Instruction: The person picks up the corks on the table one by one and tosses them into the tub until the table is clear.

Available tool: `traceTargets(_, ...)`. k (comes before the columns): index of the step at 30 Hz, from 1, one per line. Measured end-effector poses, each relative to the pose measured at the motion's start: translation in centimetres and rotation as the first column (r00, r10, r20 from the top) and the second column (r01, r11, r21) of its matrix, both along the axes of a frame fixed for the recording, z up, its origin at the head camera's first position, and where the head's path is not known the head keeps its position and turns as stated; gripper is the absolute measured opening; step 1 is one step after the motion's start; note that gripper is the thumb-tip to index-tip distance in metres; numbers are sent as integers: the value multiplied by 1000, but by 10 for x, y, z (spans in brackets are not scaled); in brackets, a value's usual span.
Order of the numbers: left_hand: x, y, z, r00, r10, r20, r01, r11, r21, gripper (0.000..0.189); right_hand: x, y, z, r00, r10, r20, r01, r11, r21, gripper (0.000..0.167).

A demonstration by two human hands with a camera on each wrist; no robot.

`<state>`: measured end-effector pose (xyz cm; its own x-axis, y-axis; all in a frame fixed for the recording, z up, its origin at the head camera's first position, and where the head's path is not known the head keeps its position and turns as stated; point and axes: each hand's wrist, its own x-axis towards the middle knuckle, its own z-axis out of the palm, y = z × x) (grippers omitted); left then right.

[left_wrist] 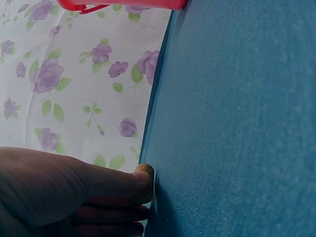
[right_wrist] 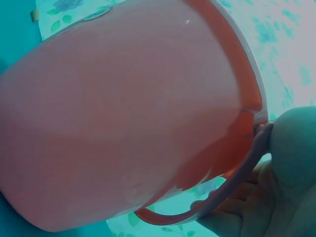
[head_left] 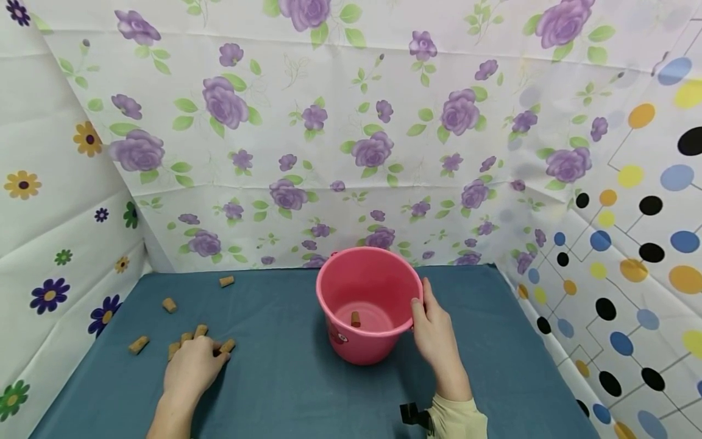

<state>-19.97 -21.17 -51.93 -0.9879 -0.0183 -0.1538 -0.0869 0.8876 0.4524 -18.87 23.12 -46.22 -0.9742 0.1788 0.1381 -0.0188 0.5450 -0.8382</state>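
Note:
At the left of the table, my left hand pinches a cork between thumb and fingers, low over the cloth. Several more corks lie close around that hand's knuckles, partly covered by it. A pink bucket stands upright at the middle with one cork on its bottom. My right hand grips the bucket's right side at the rim. In the right wrist view the bucket's handle hangs from the rim and passes against the fingers.
Other corks lie apart: one near the back edge, one mid-left and one at the far left. Blue cloth covers the table. Patterned sheets hang at the back and both sides.

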Motion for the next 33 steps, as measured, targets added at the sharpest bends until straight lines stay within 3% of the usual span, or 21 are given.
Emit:
traceTargets(14, -1, -3, 3, 1000, -11, 10, 11, 1000, -11, 17, 2, 0, 1, 1000, 7, 3, -7, 1000, -6, 63)
traceTargets(25, -3, -5, 2, 999, -21, -30, 21, 1000, -12, 20, 2, 1, 2, 1000, 10, 15, -10, 1000, -9, 63)
traceTargets(33, -4, -1, 1, 998, -5, -68, 3, 1000, -31, 35, 2, -1, 2, 1000, 5, 10, -5, 1000, -6, 63)
